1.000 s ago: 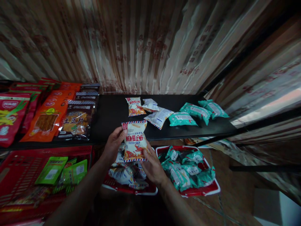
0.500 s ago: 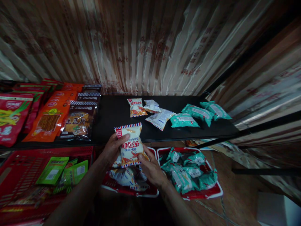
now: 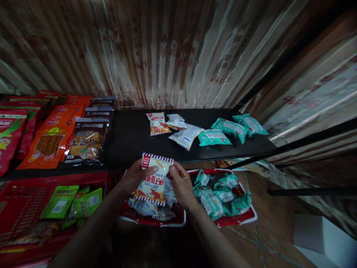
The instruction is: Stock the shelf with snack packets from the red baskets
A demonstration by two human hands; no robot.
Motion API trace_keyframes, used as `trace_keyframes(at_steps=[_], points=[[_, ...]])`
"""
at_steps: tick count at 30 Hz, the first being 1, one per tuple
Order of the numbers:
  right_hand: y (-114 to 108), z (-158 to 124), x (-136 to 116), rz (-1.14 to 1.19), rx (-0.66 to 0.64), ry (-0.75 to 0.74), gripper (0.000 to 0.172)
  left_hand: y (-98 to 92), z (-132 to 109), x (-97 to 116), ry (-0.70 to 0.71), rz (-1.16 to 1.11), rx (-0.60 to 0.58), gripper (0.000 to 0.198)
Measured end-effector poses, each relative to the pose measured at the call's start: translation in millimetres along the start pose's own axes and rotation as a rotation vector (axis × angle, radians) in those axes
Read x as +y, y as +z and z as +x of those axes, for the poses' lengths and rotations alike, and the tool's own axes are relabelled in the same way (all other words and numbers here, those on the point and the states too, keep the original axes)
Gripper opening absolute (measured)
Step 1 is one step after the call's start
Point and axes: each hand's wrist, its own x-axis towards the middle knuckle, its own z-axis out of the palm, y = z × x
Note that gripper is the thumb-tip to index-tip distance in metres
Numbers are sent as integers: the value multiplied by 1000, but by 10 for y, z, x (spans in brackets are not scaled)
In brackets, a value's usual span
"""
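A white snack bag (image 3: 153, 181) with red lettering and striped ends is held up in front of the black shelf (image 3: 131, 134). My left hand (image 3: 137, 175) grips its left side, thumb across the front. At its upper right corner, my right hand (image 3: 180, 182) pinches the edge. Beneath them is a red basket (image 3: 170, 223) with a white rim, holding more white snack bags (image 3: 147, 208). On the shelf behind lie a matching bag (image 3: 158, 124) face up and two white bags (image 3: 186, 136), the larger one printed side down.
Teal snack bags (image 3: 214, 137) lie on the shelf's right; several more fill another red basket (image 3: 252, 214). Brown potato-chip packs (image 3: 86, 143), orange packs (image 3: 50, 145) and red packs (image 3: 13, 137) line the left. Below them, a red crate (image 3: 16, 193) holds green packets (image 3: 60, 203). A white box (image 3: 318, 234) stands on the floor.
My right hand has shifted from the bag's lower right side to its upper right corner. The bag has tilted and moved slightly right and down. The view has shifted slightly.
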Motion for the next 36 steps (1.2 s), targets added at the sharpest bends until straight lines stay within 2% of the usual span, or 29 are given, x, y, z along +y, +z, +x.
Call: trace_keyframes(at_steps=[3,8,15,20,23,27,31,36], points=[[-42,11,-14,-18,18,-7,22,7,11,-45,-30,42,-35,50],[-71,-4,-64,-80,81,-76,20,22,31,-78,-53,6,-106,51],[-117,47,-109,-40,145,-82,24,90,-1,-84,16,-54,-193,53],[-158,91,-141,20,148,-83,22,124,-42,-135,31,-72,-223,45],[-138,88,-133,27,127,-65,23,122,-30,-150,65,-56,-180,44],[-109,74,-76,-11,89,-43,24,111,6,-122,150,-50,-64,42],[-105,81,-13,-45,52,-41,23,93,14,-82,172,-12,49,37],[-68,89,42,-121,77,-78,30,38,8,-83,233,67,150,33]])
